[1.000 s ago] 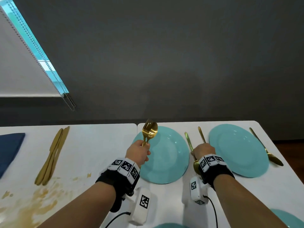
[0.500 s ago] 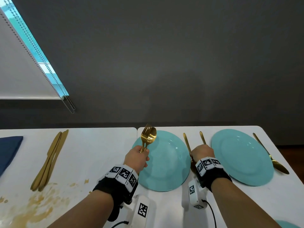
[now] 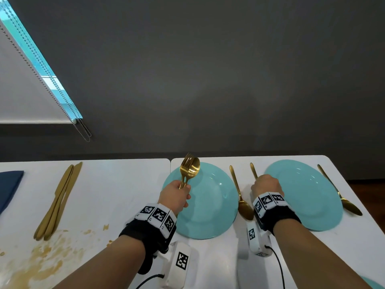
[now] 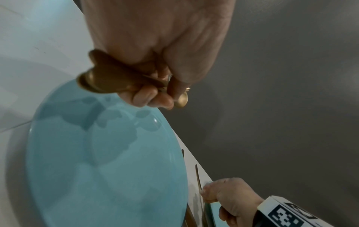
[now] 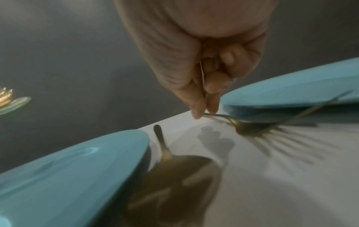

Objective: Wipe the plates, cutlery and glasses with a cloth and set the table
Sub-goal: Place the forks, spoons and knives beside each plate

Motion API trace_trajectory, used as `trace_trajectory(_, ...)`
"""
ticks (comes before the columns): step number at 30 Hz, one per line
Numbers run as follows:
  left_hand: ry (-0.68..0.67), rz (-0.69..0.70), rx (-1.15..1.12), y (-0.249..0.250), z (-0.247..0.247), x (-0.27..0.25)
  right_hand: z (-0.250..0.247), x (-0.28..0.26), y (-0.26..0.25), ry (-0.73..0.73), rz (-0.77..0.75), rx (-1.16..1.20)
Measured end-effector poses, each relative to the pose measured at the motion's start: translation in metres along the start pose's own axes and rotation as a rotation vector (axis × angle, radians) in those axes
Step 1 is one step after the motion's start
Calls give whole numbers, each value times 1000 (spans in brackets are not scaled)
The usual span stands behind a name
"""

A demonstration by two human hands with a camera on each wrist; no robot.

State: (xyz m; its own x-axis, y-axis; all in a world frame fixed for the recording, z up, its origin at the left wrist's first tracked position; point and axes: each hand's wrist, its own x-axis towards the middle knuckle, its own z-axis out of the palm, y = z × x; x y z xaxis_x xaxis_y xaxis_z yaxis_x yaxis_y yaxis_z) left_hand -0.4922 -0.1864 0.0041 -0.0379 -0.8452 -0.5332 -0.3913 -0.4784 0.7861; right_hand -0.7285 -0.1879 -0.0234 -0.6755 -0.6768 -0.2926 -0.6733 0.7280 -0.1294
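At the far left of the table lie the blue cloth and the gold knives, untouched. The left hand grips a fork and spoon upright over the middle plate. A spoon lies just right of it. The right hand pinches a fork handle beside the right plate.

This looks like the laying-out step; next, the fork wants lowering flat and letting go.

Only the right wrist view shows thumb and finger closed on the handle, though it is blurred; the head view alone shows the spare knives.
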Motion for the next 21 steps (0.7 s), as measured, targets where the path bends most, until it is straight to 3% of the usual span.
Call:
trace_trajectory(15,-3,-5,11,1,4,1,-5,-10,10,15,-54,-132)
trace_trajectory(21,-32,-77,-96,3,3,-2,-7,-17,12,13,-51,-164)
